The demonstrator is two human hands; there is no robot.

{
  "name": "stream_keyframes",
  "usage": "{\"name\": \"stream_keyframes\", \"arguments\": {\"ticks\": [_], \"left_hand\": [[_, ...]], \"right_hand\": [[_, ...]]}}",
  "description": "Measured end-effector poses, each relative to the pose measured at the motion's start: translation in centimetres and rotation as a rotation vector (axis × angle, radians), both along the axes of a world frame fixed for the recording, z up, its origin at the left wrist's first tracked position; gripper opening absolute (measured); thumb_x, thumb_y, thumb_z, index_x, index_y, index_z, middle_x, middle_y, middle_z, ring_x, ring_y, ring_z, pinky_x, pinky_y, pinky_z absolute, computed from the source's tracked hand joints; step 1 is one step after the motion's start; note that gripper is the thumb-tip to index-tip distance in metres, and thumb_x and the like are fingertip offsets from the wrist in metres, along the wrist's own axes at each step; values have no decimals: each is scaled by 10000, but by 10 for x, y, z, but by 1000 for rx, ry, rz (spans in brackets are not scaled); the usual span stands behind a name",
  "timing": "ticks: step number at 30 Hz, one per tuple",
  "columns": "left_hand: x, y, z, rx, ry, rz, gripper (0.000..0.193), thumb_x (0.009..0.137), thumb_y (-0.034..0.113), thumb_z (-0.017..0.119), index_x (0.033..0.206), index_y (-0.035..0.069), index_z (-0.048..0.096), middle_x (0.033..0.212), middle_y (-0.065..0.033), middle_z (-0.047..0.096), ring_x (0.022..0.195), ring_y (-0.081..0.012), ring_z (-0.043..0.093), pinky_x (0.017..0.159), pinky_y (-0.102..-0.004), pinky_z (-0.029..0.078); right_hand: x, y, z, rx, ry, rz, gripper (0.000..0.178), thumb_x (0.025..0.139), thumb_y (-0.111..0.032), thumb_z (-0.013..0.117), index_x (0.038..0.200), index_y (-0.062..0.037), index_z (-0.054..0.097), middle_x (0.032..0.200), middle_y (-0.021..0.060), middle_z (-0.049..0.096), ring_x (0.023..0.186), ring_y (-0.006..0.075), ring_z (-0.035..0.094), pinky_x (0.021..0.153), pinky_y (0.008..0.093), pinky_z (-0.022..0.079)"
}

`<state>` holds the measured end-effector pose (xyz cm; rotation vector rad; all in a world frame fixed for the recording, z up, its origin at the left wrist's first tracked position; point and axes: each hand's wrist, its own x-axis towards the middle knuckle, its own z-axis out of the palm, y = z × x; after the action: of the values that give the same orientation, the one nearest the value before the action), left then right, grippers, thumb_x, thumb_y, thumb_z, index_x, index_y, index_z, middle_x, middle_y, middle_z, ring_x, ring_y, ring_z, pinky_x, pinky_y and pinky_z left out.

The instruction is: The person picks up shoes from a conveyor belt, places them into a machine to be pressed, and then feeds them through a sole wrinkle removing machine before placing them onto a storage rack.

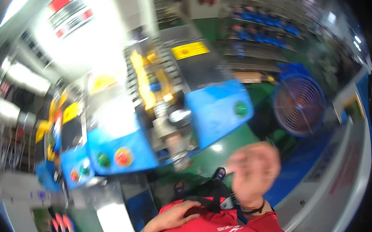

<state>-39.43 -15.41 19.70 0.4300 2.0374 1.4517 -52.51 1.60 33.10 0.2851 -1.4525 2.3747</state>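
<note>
My left hand (175,216) lies flat on the front of my red shirt (198,229), fingers stretched out and nothing in them. Raised at the right, my right hand (255,173) is smeared by motion, so its finger pose is unclear. No object shows in it. In front of me stands a machine with a blue front panel (218,109) on the right and another blue panel (121,153) on the left. Between these panels sits a blurred fixture with yellow parts (142,80). Neither hand touches the machine.
A round blue fan (299,106) stands on the green floor to the right. Green (240,108) and red (123,156) buttons sit on the panels. Racks with blue items (265,22) are farther back. A grey-white cabinet edge (324,184) runs along my right side.
</note>
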Motion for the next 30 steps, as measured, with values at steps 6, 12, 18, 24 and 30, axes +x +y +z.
{"name": "stream_keyframes", "arguments": {"ticks": [6,12,18,24,30], "left_hand": [[-100,89,-14,75,-17,-329,333,960,235,594,1236,51,564,1182,-155,621,1110,-323,602,941,-395,483],[-216,224,-22,249,-399,-582,321,939,213,598,1218,55,573,1221,-114,624,1162,-259,585,989,-360,455],[-354,384,32,-391,-73,-736,245,942,238,585,1110,61,619,1068,-123,678,1020,-264,647,898,-361,499],[-462,500,63,-64,292,-299,192,918,241,607,923,50,625,921,-127,660,882,-345,631,761,-425,500],[-527,592,62,-30,432,-764,278,932,280,610,1048,28,602,1028,-121,655,958,-329,631,820,-409,497]], "right_hand": [[-64,132,-46,502,328,180,280,842,126,419,931,56,675,856,182,712,658,215,699,614,294,560],[-137,302,-86,620,26,-70,257,880,93,437,987,56,668,869,149,720,668,193,696,623,278,553],[-191,437,-104,339,-380,-124,245,912,41,455,1036,52,666,884,134,727,751,165,707,666,265,553],[-224,508,-93,282,-379,-368,251,916,41,442,1048,71,653,905,162,719,747,188,704,691,278,558],[-206,540,-115,158,-439,-624,203,970,0,455,1009,72,640,890,188,702,703,199,688,668,301,568]]}}
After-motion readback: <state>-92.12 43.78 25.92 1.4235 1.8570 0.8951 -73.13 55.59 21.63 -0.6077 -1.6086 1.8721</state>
